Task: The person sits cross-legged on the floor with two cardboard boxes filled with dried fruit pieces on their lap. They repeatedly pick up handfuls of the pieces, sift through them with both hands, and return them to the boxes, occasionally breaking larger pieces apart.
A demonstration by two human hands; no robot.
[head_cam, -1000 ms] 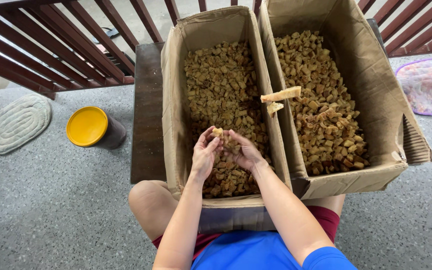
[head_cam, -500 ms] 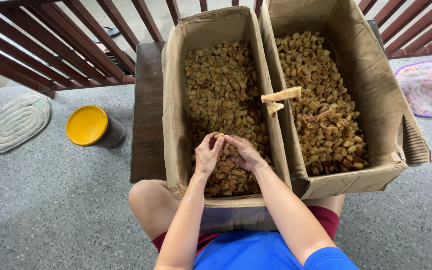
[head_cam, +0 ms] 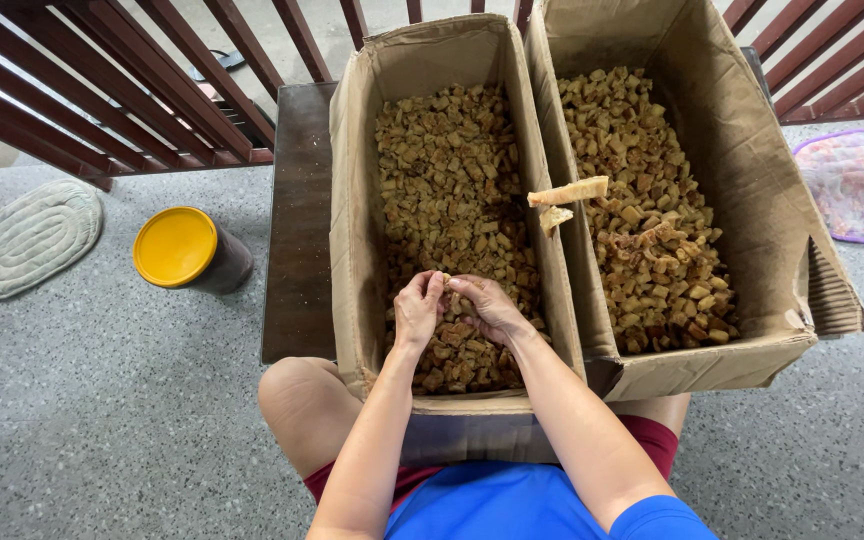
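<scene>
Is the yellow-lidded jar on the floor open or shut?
Shut. The yellow lid sits flat over the dark jar, covering its whole mouth, and the jar stands upright on the floor, away from both hands.

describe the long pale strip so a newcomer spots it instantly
Find the two open cardboard boxes of small brown chunks side by side on the dark wooden bench. On the shared wall between them rests a long pale tan strip: far longer and lighter than any chunk.

left box point(head_cam: 352, 200) beside right box point(head_cam: 752, 150) | both on bench point(head_cam: 297, 220) | jar point(head_cam: 192, 250) left
</scene>
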